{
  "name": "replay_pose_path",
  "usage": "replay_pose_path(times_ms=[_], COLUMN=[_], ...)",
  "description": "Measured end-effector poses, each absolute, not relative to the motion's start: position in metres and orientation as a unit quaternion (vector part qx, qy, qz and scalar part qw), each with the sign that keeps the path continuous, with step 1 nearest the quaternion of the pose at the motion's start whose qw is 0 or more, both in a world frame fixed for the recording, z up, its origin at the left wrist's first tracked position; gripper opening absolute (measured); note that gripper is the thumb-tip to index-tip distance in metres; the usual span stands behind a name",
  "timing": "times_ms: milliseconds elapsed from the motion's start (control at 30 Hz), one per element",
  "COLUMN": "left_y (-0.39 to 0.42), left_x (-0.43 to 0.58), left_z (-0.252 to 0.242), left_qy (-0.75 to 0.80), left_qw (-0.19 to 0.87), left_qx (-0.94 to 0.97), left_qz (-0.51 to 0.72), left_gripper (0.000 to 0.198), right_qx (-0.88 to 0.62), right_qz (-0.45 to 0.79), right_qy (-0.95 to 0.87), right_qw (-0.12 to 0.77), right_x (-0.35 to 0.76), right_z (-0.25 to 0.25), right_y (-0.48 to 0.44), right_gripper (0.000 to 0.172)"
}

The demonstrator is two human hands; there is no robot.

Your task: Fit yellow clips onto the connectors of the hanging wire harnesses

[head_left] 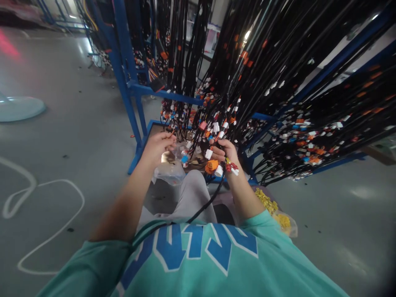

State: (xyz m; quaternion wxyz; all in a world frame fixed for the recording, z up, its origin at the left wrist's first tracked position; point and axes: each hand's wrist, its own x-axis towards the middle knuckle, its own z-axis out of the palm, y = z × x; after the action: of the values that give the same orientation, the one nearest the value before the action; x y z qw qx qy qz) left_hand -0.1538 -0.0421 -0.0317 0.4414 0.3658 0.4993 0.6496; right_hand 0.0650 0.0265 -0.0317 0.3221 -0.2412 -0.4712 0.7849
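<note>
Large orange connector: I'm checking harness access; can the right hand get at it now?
Probably yes: the right hand is close, and the large orange connector shows mostly uncovered, though white connectors crowd it.

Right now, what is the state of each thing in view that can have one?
Left hand: pinched at small orange piece
Right hand: partly curled, grip unclear
Black cables: hanging in bundles
Blue metal rack: standing
Clear plastic bag: crumpled
Yellow pieces: heaped
White cord: loosely curved

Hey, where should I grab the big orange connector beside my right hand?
Probably pinch the orange connector by its chunky body, coming from the left: that side looks freer, while a white connector sits close on its right, near your right hand. Its blocky shape should suit a pinch.
</note>
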Motion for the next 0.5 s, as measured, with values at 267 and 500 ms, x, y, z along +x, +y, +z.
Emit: replay_pose_path(times_ms=[267,500], left_y=[-0.022,0.032], left_x=[-0.145,-0.11], left_z=[-0.024,0.009], left_qy=[0.525,0.375], left_qw=[0.449,0.527], left_qx=[0.476,0.514], left_qz=[0.545,0.563], left_gripper=[0.019,0.039], right_qx=[-0.222,-0.212], right_qz=[0.786,0.784], right_qy=[-0.49,-0.509], right_qw=[0.304,0.284], right_x=[0.08,0.077], right_z=[-0.028,-0.014], right_y=[0.016,0.001], right_gripper=[0.021,0.024])
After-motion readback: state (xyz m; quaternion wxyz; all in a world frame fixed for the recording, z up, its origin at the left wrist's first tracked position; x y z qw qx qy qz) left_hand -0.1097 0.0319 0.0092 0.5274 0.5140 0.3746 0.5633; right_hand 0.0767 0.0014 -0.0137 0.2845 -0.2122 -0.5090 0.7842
